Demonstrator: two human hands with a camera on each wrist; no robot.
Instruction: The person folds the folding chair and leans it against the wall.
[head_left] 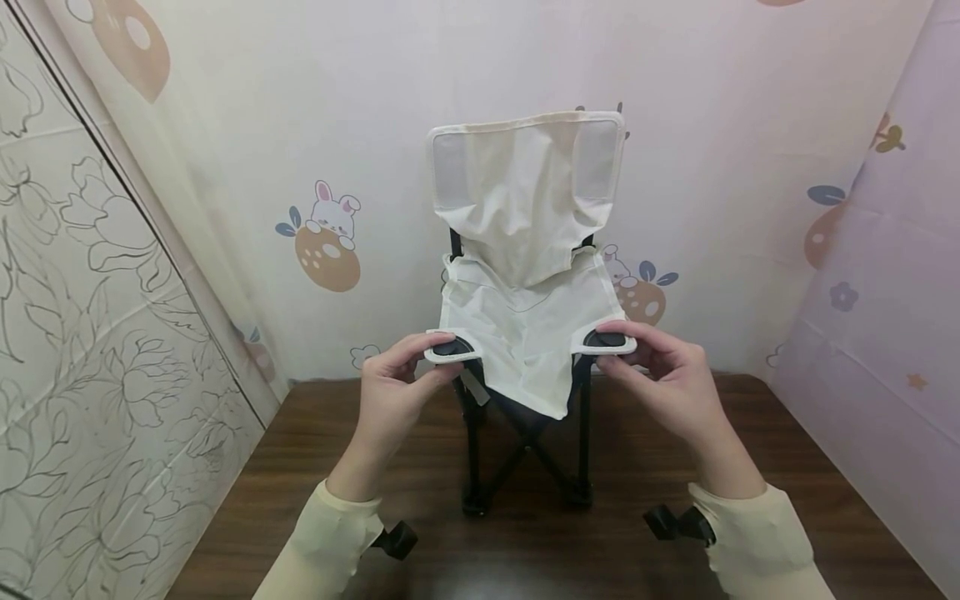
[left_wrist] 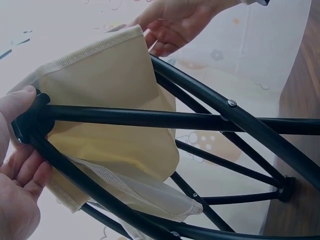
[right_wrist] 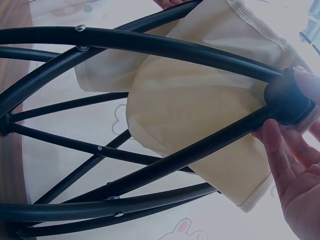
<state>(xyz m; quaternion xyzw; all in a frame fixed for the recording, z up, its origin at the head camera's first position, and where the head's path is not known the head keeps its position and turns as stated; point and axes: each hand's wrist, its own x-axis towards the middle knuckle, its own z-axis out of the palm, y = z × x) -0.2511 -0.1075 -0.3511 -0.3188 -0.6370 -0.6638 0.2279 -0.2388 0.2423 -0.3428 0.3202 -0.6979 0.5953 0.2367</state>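
A small folding chair (head_left: 525,325) with white cloth and a black tube frame (head_left: 528,446) stands half folded on a brown wooden table. My left hand (head_left: 397,375) pinches the seat's front left corner, fingers over a black corner piece (head_left: 450,347) and thumb beneath. At the front right corner, my right hand (head_left: 667,375) pinches the matching black corner piece (head_left: 604,338) likewise. The seat cloth sags between both hands, its front edge dipping to a point. Both wrist views show the crossed black tubes (left_wrist: 150,118) and the cloth's underside (right_wrist: 200,100).
The wooden table (head_left: 315,467) reaches back to a cloth backdrop (head_left: 360,100) printed with rabbits and fruit. A flower-patterned panel (head_left: 90,350) rises at the left and a pale cloth wall (head_left: 892,333) at the right. A black wrist mount (head_left: 396,540) sticks out from the left sleeve.
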